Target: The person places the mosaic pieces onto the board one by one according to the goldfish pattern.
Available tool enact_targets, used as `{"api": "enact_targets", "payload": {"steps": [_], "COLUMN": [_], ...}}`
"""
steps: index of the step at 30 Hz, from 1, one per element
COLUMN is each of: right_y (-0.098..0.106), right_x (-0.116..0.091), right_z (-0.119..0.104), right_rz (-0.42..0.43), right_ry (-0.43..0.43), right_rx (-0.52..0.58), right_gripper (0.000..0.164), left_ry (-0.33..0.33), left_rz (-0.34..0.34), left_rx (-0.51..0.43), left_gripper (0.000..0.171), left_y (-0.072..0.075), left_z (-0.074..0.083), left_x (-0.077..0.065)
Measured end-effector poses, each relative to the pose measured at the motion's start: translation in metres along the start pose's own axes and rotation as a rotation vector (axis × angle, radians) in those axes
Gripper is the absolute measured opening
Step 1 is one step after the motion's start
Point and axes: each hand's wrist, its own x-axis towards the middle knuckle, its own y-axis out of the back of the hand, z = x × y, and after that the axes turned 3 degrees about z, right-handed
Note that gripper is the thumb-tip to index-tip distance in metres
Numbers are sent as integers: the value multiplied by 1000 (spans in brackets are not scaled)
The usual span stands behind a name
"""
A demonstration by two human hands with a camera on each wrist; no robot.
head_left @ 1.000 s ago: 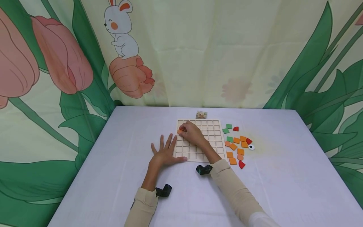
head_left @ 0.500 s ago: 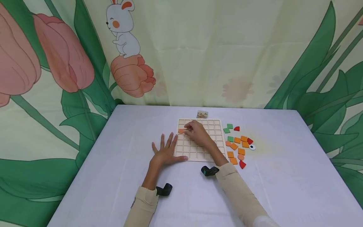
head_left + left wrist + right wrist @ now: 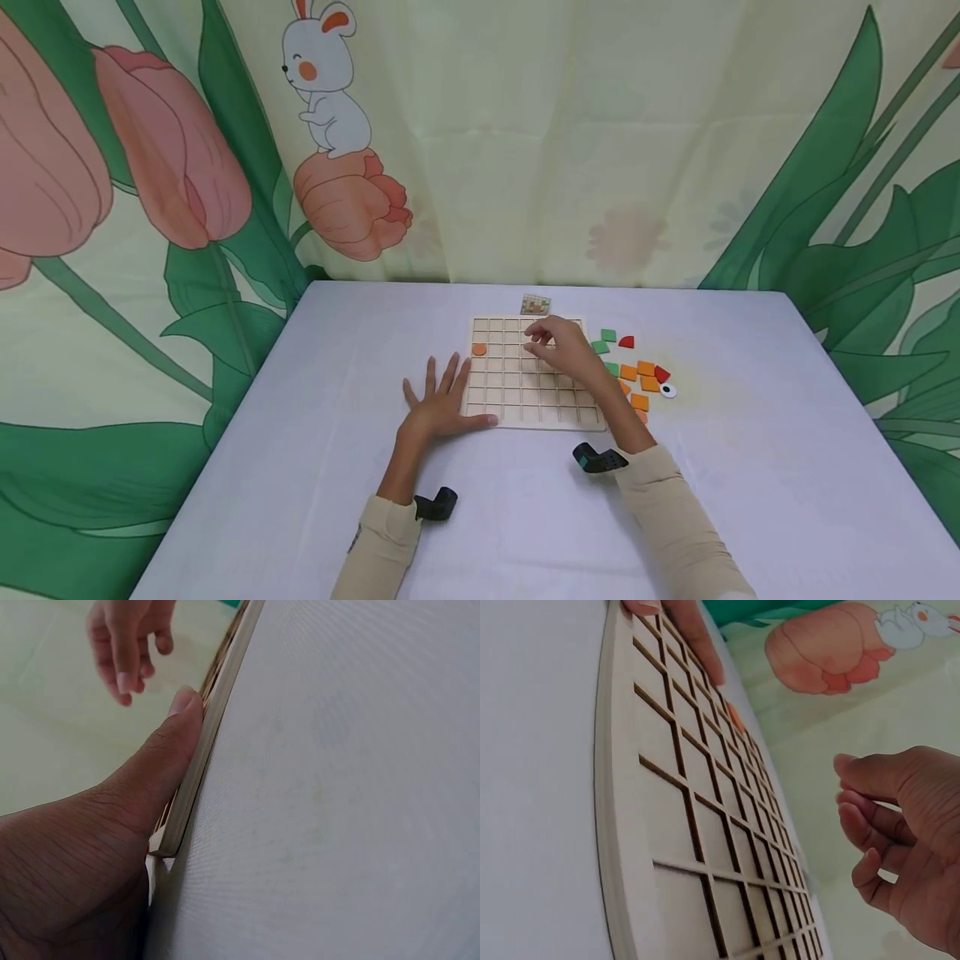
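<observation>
A wooden grid board [image 3: 517, 400] lies flat on the table, and one orange round piece [image 3: 479, 350] sits in a cell by its left edge. My left hand [image 3: 437, 410] rests at the board's lower left corner with fingers spread; in the left wrist view its thumb [image 3: 180, 724] lies along the board's edge. Above the right part of the board hovers my right hand [image 3: 562, 346]. Its fingers are loosely bent, and the right wrist view shows nothing between the thumb and fingertips [image 3: 845, 766].
Right of the board lie several orange square pieces [image 3: 649, 383], green squares [image 3: 608, 335], red quarter-round pieces [image 3: 626, 342] and a white disc with a black dot [image 3: 667, 390]. A small patterned card [image 3: 536, 304] lies behind the board. A printed curtain hangs beyond the table.
My right hand has let go of the orange round piece in the left cell and moved right across the board. The left hand stays in place.
</observation>
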Motion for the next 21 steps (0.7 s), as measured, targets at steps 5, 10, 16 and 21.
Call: {"api": "enact_targets", "payload": {"steps": [5,10,16,21], "right_y": [23,39,52,58], "right_x": [-16,-34,-56,-67], "right_z": [7,16,35,48], "right_rz": [-19,-30,-44,-110], "right_ry": [-51,-118,-197,-303], "right_rx": [-42,-71,-132,-156], "right_gripper": [26,25,25,27], "left_ry": [8,12,-3,-7], "left_rz": [7,9,3,12], "left_rx": [-14,-15,-44,-27], "left_gripper": [113,113,114,114], "left_y": [0,1,1,-1], "left_z": [1,0,1,2], "left_x": [-1,-2,-3,-1]}}
